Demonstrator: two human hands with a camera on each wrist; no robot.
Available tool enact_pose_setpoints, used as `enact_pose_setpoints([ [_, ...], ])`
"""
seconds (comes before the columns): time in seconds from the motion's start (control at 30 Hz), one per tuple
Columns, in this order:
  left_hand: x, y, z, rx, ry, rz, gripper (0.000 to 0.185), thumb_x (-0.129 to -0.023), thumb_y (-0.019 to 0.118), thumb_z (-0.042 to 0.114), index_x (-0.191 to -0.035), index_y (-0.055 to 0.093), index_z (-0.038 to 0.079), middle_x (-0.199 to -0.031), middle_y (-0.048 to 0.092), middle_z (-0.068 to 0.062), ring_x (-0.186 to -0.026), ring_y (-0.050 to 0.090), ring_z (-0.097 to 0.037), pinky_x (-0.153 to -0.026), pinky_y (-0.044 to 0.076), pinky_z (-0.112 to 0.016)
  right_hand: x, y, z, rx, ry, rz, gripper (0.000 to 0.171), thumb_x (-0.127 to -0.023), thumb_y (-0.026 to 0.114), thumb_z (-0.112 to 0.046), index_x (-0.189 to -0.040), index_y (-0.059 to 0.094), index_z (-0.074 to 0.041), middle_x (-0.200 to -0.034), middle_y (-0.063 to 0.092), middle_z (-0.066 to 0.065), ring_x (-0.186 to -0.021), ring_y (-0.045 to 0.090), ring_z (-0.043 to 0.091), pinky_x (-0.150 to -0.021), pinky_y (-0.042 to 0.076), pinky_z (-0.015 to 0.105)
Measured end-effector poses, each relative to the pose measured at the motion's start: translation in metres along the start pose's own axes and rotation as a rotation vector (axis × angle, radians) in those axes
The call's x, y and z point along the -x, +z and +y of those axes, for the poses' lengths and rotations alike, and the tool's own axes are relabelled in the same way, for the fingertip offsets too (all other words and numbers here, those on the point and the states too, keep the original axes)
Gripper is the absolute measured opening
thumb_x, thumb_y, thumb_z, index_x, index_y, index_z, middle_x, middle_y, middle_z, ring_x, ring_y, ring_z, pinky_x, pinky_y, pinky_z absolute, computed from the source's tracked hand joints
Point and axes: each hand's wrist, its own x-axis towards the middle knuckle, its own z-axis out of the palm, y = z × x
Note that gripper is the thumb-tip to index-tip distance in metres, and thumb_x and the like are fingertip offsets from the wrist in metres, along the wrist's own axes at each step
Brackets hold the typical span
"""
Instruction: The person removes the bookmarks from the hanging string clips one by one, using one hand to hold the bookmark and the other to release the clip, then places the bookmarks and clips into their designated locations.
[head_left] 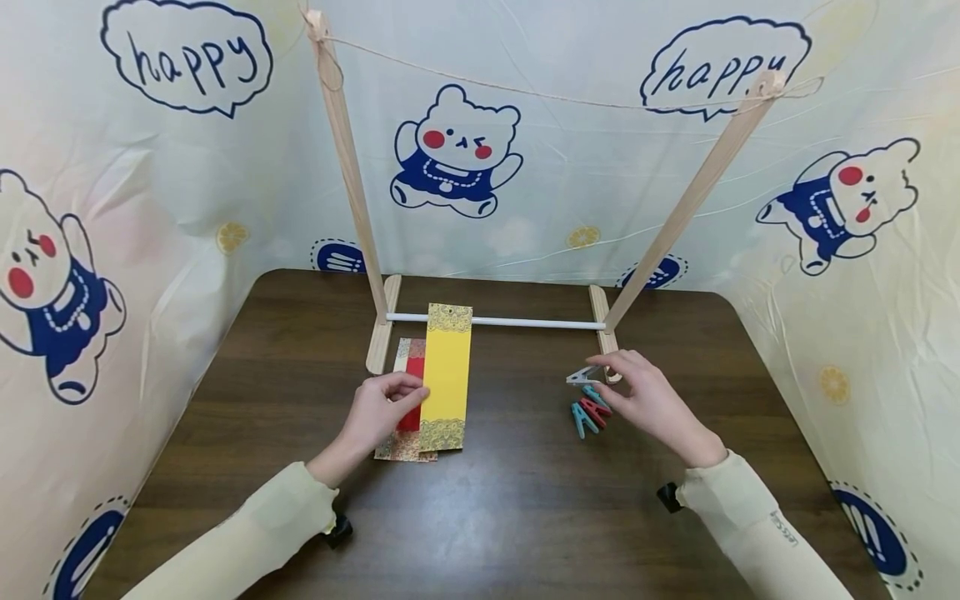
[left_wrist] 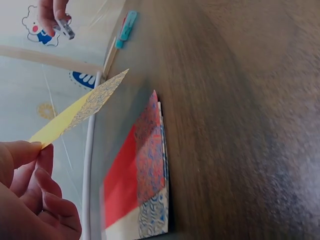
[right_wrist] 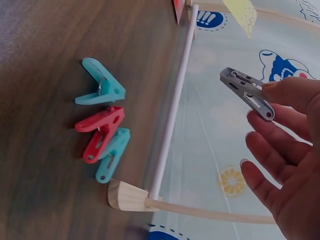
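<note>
My left hand [head_left: 386,408] pinches the left edge of a yellow card [head_left: 447,375] with patterned ends, raised above the table. Under and left of it lies a small stack with a red card [head_left: 412,408] and patterned borders, partly covered by the yellow one. My right hand [head_left: 648,400] holds a grey clothespin [right_wrist: 246,92] between thumb and fingers, above the table. Below that hand lie two teal clothespins [right_wrist: 100,85] and a red clothespin [right_wrist: 99,132], close together on the wood.
Behind the cards stands a wooden frame with a left post [head_left: 348,167], a right post [head_left: 690,200] and a white rod [head_left: 536,322] low between them. A thin string [head_left: 525,89] spans the post tops. The brown table [head_left: 510,517] has a printed cloth [head_left: 570,183] around it.
</note>
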Motion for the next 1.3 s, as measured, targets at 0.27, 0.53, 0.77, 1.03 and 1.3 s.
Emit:
enact_pose_setpoints([
  [0.27,-0.003,-0.005,-0.011,0.011,-0.073,-0.006,0.02,-0.094,0.079,0.017,-0.106,0.078,0.001,-0.094,0.078,-0.01,-0.081,0.066,-0.02,-0.065,0.052,-0.024,0.002,0.007,0.001,0.019,0.089,-0.077,0.032,-0.09,0.082,-0.008,-0.12,0.07,-0.008,-0.097,0.072,0.002,-0.083,0.059,0.019,-0.069,0.046,0.035],
  [0.53,-0.006,-0.01,-0.012,-0.018,-0.101,-0.028,0.019,-0.094,0.078,0.017,-0.104,0.078,0.0,-0.091,0.077,-0.011,-0.08,0.066,-0.025,-0.063,0.05,-0.026,0.003,0.014,0.002,0.023,0.118,-0.101,0.029,-0.089,0.082,-0.009,-0.115,0.069,-0.005,-0.097,0.075,0.006,-0.081,0.069,0.026,-0.068,0.053,0.036],
  [0.77,-0.009,-0.012,-0.018,-0.045,-0.117,-0.042,0.019,-0.095,0.078,0.017,-0.104,0.078,-0.001,-0.093,0.077,-0.011,-0.085,0.069,-0.026,-0.067,0.053,-0.027,0.006,0.021,0.003,0.079,0.142,-0.108,0.027,-0.089,0.083,-0.016,-0.11,0.071,-0.006,-0.104,0.07,0.009,-0.093,0.06,0.027,-0.081,0.055,0.046],
  [1.03,-0.014,-0.014,-0.021,-0.064,-0.174,-0.074,0.023,-0.095,0.078,0.019,-0.106,0.078,-0.001,-0.094,0.077,-0.012,-0.086,0.068,-0.027,-0.067,0.053,-0.028,0.009,0.027,0.003,0.084,0.106,-0.095,0.027,-0.089,0.083,-0.014,-0.111,0.071,-0.004,-0.104,0.07,0.011,-0.091,0.062,0.03,-0.078,0.056,0.043],
  [1.3,-0.017,-0.013,-0.02,-0.082,-0.209,-0.093,0.025,-0.095,0.078,0.021,-0.106,0.077,-0.001,-0.093,0.076,-0.014,-0.082,0.063,-0.024,-0.065,0.05,-0.029,0.011,0.031,0.002,0.102,0.103,-0.121,0.026,-0.086,0.084,-0.009,-0.108,0.071,-0.006,-0.1,0.071,0.009,-0.081,0.058,0.022,-0.067,0.051,0.033],
])
